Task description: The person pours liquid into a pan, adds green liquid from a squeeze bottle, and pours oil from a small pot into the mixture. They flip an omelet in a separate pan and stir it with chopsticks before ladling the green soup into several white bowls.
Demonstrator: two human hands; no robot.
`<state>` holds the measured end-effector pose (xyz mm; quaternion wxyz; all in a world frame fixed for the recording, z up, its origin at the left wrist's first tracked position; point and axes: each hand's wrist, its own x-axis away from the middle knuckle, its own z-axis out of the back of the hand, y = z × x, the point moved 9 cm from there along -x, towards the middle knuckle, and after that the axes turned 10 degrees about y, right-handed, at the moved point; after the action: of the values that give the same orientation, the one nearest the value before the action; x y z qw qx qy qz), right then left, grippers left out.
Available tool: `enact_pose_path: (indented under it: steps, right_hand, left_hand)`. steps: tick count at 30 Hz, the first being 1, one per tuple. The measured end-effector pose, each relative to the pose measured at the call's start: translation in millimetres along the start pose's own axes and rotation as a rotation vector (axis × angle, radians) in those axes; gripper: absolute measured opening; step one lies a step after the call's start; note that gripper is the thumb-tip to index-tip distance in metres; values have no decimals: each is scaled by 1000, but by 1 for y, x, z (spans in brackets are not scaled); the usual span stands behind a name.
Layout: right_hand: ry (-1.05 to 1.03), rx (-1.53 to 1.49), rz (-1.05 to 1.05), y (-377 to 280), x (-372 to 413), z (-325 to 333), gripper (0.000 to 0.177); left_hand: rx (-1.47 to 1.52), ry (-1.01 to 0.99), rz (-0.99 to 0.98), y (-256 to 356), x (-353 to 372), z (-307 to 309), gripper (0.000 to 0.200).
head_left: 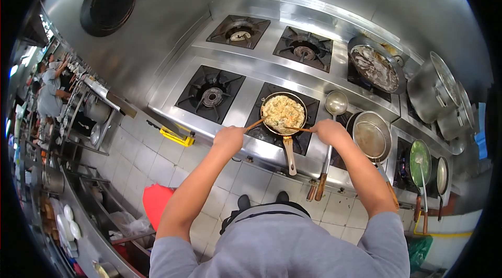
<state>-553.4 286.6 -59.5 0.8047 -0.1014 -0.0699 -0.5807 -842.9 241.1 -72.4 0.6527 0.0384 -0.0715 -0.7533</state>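
Observation:
In the head view, a frying pan (289,155) sits on the front middle burner with its light handle toward me. A pale yellow, lumpy food mixture (285,112) with orange and green bits fills it. My left hand (229,140) is closed around a thin wooden utensil (255,124), which reaches the pan's left side. From the right, my right hand (331,132) grips a second wooden utensil (299,129), its tip in the food near the handle side. The food hides both tips, so their shape cannot be made out.
A long-handled ladle (336,103) and a pot of liquid (372,136) stand to the right. Behind are a wok (374,66) and tall pots (431,87). Farther right is a pan with green contents (420,160). A black pan (108,5) hangs left. People (49,95) work far left.

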Motion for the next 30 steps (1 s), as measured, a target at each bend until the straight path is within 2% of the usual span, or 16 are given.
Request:
enact_pose_path:
  steps: [2,5,8,9,12,14,16,17,20,26,30]
  right_hand:
    - [82,-77,55,0,-8,7,35]
    - [198,-131,-26,-14,-21,4,34]
    - [153,-65,-10,-1,-47,-34,34]
    - [88,-87,-67,-3,-37,-17,32]
    - [88,-40,-90,7,-33,-5,33]
    - [132,-25,-40,0,-33,3,29]
    - [208,-27,-39,-10,-38,8,25]
    - [231,-47,-52,-6,-51,-11,23]
    - [164,-48,-16,-3,-51,-47,24]
    - [185,-60,-86,-5,-14,11,25]
    - [278,-93,-86,-15,-37,-16,26]
  left_hand:
    - [60,-27,29,3,11,15,39]
    - [59,-66,22,14,11,14,38]
    - [89,-131,-21,13,6,1,38]
    - [90,-128,-19,10,5,4,38]
    - [105,-173,-39,6,7,12,38]
    - [149,-14,27,3,2,29,33]
    - [104,-2,27,6,-7,20,35]
    - [61,9,33,5,-11,16,38]
    - [50,-5,10,-2,-15,9,38]
    - [-5,23,-27,17,-19,20,34]
    - [-1,65,-66,40,-36,8,31]
